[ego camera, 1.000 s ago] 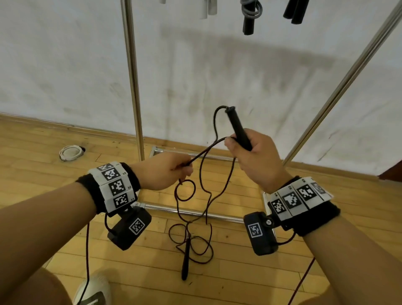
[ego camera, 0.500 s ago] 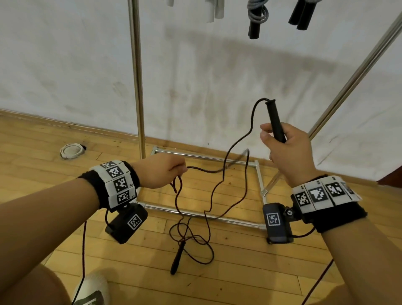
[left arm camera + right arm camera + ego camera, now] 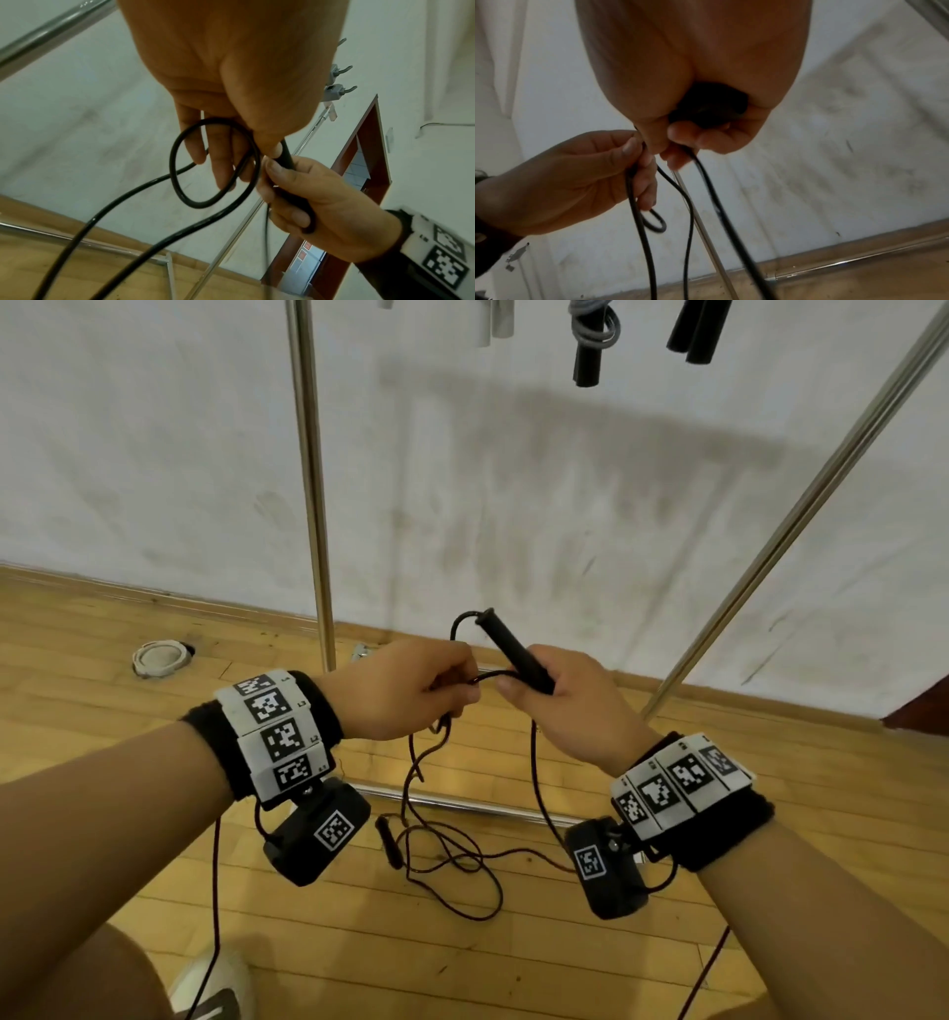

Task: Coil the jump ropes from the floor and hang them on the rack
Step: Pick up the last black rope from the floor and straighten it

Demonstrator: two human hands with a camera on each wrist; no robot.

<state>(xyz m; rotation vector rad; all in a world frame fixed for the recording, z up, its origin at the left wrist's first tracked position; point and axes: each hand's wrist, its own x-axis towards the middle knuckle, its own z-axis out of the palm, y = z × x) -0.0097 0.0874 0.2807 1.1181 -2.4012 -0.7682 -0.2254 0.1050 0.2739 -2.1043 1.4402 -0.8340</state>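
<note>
The black jump rope (image 3: 534, 778) runs from mid-frame down to the wooden floor (image 3: 770, 814). Its upper handle (image 3: 516, 652) is clenched in the right hand (image 3: 565, 706), fingers wrapped round it and the handle tilted toward the upper left, which gives a fixed anchor to lay turns against. Just to its left, the left hand (image 3: 395, 690) pinches the cord between thumb and fingers; in the left wrist view a small loop (image 3: 213, 164) curls round those fingers, so it seems to be feeding a fresh turn across to the right hand's grip. The two hands nearly touch, probably so the turn can pass over without slack escaping.

Below them, the rest of the cord hangs down and lies in loose tangles on the floor at lower centre, with the second handle (image 3: 388, 842) lying beside it. Most of the length looks uncoiled, so the coiling seems only begun.

Behind stand the metal posts of the rack (image 3: 310, 480), its base bar on the floor, and at the top edge other ropes (image 3: 590, 336) already hang. A pale coiled rope (image 3: 159, 657) lies on the floor at left, well apart.
</note>
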